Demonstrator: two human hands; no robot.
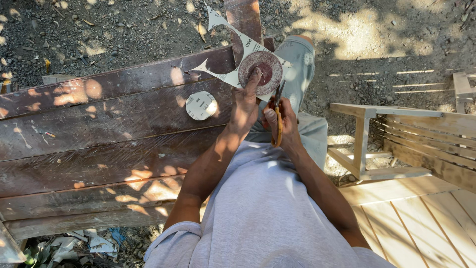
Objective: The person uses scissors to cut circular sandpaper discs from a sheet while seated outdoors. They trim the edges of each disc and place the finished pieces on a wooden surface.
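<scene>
My left hand (244, 104) presses a round reddish-brown disc (261, 68) against a white sheet of sandpaper (229, 77) that has curved cut-outs along its edges. My right hand (281, 124) grips orange-handled scissors (278, 111), whose blades point up at the lower edge of the disc and sheet. A cut white paper circle (201, 105) lies on the dark boards just left of my left wrist. Both forearms reach out from a light grey shirt.
Dark weathered wooden boards (99, 144) form a slanting surface on the left. A pale new wooden frame (396, 144) with slats stands at the right. Gravel ground (386, 59) lies beyond; my leg in light trousers (300, 64) shows behind the sheet.
</scene>
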